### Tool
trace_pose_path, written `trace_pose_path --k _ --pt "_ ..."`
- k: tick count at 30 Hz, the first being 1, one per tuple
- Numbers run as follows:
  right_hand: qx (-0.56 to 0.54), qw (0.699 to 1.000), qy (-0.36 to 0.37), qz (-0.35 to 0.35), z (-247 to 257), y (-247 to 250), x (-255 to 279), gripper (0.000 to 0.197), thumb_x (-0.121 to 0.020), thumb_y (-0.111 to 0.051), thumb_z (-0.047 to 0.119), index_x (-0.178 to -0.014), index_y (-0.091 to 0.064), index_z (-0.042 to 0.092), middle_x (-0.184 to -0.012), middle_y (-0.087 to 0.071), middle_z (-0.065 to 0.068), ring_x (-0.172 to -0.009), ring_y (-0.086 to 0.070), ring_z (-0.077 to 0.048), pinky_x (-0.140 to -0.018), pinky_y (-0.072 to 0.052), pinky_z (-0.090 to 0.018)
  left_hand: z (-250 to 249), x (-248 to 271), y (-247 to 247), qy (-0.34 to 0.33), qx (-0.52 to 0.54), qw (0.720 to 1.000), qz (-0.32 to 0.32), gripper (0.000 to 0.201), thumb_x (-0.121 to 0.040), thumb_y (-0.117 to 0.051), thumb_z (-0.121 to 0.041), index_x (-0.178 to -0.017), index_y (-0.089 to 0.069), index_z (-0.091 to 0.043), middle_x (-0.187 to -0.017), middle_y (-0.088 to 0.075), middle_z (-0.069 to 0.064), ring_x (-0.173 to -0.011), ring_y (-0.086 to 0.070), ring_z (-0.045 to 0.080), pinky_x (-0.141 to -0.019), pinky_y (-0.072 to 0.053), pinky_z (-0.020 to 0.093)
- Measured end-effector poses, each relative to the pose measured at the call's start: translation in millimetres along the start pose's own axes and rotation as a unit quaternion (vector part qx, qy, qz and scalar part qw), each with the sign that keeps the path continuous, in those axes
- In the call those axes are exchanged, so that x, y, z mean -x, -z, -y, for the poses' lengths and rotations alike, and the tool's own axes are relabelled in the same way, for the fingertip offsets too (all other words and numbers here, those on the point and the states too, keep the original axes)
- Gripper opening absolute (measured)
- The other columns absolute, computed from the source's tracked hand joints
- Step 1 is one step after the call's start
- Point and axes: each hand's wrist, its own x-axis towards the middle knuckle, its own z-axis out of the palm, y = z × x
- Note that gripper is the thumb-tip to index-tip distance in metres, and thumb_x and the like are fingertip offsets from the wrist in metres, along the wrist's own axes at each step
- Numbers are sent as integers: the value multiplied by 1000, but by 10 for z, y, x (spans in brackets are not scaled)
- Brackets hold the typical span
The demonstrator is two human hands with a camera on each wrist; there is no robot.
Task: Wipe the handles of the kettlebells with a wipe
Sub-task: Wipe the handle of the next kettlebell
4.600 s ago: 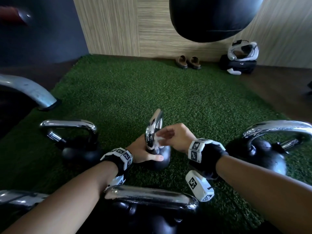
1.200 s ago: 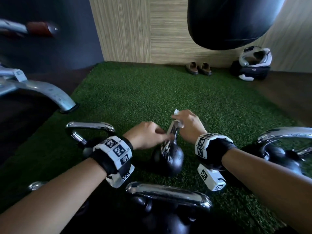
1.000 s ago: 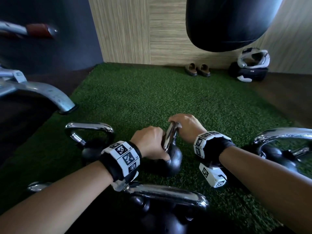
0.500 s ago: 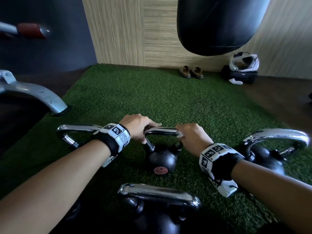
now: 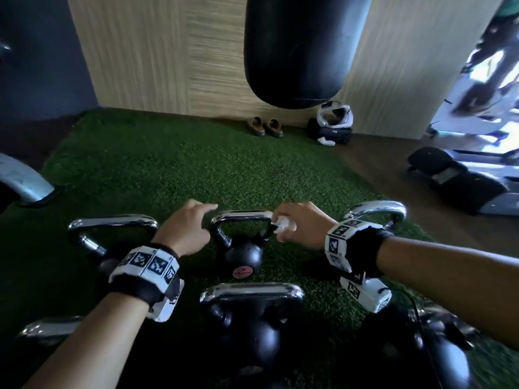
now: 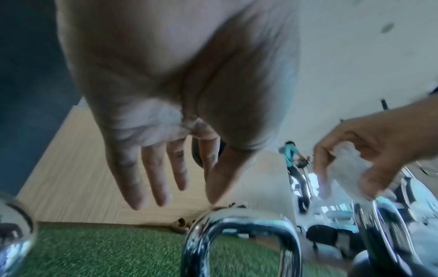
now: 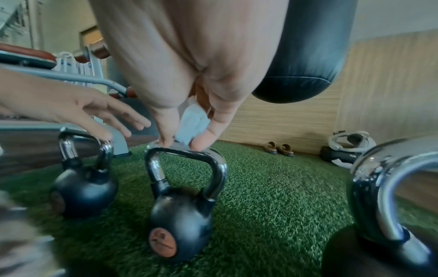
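On the green turf (image 5: 174,169), a small black kettlebell (image 5: 243,256) is shown upright among larger ones, its chrome handle (image 5: 243,215) level. The right hand (image 5: 302,224) is closed around a crumpled white wipe (image 5: 283,224), which is pressed to the right end of that handle. The left hand (image 5: 186,230) is held with fingers straight and spread at the handle's left end, nothing being gripped. A punching bag (image 5: 300,49) is seen hanging beyond.
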Motion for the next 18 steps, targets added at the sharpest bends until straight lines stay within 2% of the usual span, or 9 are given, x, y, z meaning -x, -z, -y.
trace_pose_path --k 3,5,6,9,11,13,15,17,18 --pt "15 999 -6 29 298 130 315 35 -87 -80 29 -119 -70 22 -114 -71 1 -99 -57 -11 -79 -37 -23 -26 189 25 47 63 996 35 47 -90 -50 -8 -118 -66 -43 -131 -63 -5 -116 -61 21 -101 -50 38" --pt "9 999 -13 44 433 210 510 33 -85 -81 28 -116 -73 24 -112 -73 5 -99 -60 -9 -81 -40 -23 -44 283 18 64 77 992 76 39 -91 -49 -12 -95 -67 -46 -122 -72 -7 -112 -65 21 -101 -51 38" --pt "8 998 -13 56 478 258 619 32 -84 -82 28 -115 -74 26 -110 -73 8 -99 -62 -8 -82 -42 -22 -41 328 -8 68 82 990 93 38 -91 -49 -13 -90 -67 -47 -120 -73 -7 -112 -66 21 -102 -51 37" --pt "30 997 -22 73 496 393 922 31 -85 -81 29 -115 -75 29 -104 -69 18 -95 -58 0 -75 -35 -1 -7 454 -84 82 68 986 126 36 -93 -52 -14 -95 -70 -45 -123 -73 -5 -113 -66 24 -103 -50 36" --pt "38 997 -29 66 415 470 1077 29 -85 -81 27 -113 -75 29 -103 -69 18 -94 -56 1 -73 -33 3 42 504 -136 95 67 982 148 40 -93 -48 -9 -87 -66 -44 -120 -73 -2 -112 -67 26 -105 -51 38" --pt "61 995 -24 73 307 515 1188 28 -85 -81 27 -112 -75 30 -106 -70 16 -97 -57 0 -76 -34 2 90 557 -179 108 80 978 158 41 -94 -46 -5 -93 -67 -40 -112 -73 -2 -110 -68 26 -104 -50 36" --pt "69 996 -21 60 205 519 1267 30 -85 -81 25 -114 -75 28 -112 -71 11 -103 -58 -3 -81 -35 -2 133 585 -226 112 98 975 164 40 -95 -46 -2 -99 -69 -36 -105 -74 -4 -101 -69 21 -91 -52 31" --pt "57 997 -19 40 144 444 1312 32 -85 -81 23 -116 -75 26 -114 -70 9 -102 -57 -2 -81 -35 2 159 631 -276 114 125 967 191 44 -93 -45 2 -102 -71 -32 -99 -75 -4 -87 -67 18 -70 -49 27" --pt "53 998 -13 32 132 373 1313 33 -85 -80 25 -117 -75 27 -114 -70 9 -101 -55 0 -80 -33 5 182 651 -306 108 134 963 209 48 -90 -45 6 -104 -71 -31 -95 -75 -3 -84 -65 18 -64 -46 25"
